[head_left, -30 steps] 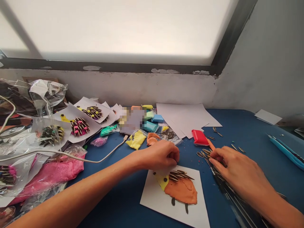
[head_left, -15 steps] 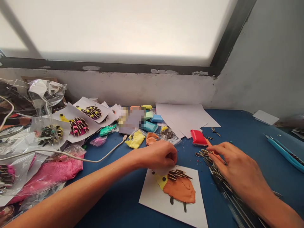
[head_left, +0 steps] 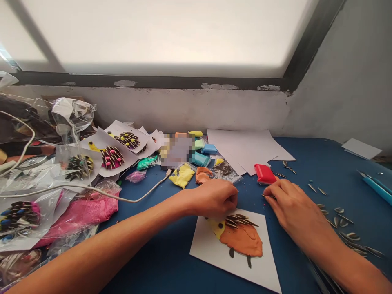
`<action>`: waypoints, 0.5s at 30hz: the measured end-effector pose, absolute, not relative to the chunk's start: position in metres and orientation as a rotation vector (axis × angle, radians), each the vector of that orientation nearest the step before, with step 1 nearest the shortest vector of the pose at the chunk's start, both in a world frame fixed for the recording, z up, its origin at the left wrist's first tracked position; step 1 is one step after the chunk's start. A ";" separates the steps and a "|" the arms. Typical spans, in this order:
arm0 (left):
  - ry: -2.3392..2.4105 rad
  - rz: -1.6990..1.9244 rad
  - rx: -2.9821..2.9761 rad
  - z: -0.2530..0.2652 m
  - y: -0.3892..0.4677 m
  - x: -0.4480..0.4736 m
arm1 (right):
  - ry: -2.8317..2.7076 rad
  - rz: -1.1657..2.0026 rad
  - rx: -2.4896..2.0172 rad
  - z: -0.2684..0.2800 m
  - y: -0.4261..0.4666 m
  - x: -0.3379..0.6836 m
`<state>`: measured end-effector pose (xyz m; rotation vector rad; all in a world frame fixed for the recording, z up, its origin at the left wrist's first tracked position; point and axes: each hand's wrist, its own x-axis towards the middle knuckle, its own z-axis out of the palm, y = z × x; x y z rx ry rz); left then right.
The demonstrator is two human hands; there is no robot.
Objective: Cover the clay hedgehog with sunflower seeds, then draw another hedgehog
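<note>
A white card [head_left: 208,249] lies on the blue table, bearing a hedgehog figure with an orange clay body [head_left: 241,240] and a yellow clay face [head_left: 217,228]. Striped sunflower seeds [head_left: 240,221] stick in a cluster along the top of the body. My left hand [head_left: 216,198] is curled closed over the card's far edge; what its fingers hold, if anything, is hidden. To the right of the card, my right hand [head_left: 295,206] pinches a sunflower seed between thumb and fingertips, its tip just showing. Loose sunflower seeds [head_left: 343,220] lie scattered beyond my right wrist.
A red clay packet [head_left: 265,174] sits just behind my right hand. Blank white sheets [head_left: 245,147] lie at the back. Finished hedgehog cards [head_left: 112,157], a white cable [head_left: 134,201] and pink clay [head_left: 82,216] crowd the left. A blue pen-like tool [head_left: 375,188] lies far right.
My right hand has drawn back from the seed pile toward the card, with a seed now in its pinch. My left hand stays at the card's far edge. The view has shifted slightly.
</note>
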<state>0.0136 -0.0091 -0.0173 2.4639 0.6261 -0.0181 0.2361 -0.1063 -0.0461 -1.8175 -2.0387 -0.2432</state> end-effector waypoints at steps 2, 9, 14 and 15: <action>0.631 -0.014 2.464 -0.018 -0.009 0.014 | -2.015 -0.243 -1.809 -0.042 -0.109 0.235; 0.668 -0.003 2.417 -0.015 -0.009 0.014 | -1.951 -0.062 -1.805 -0.022 -0.132 0.222; 0.614 0.029 2.386 -0.019 -0.005 0.011 | -1.946 0.164 -1.704 -0.013 -0.144 0.208; 0.597 0.038 2.379 -0.020 -0.004 0.010 | -1.957 0.179 -1.678 -0.013 -0.145 0.206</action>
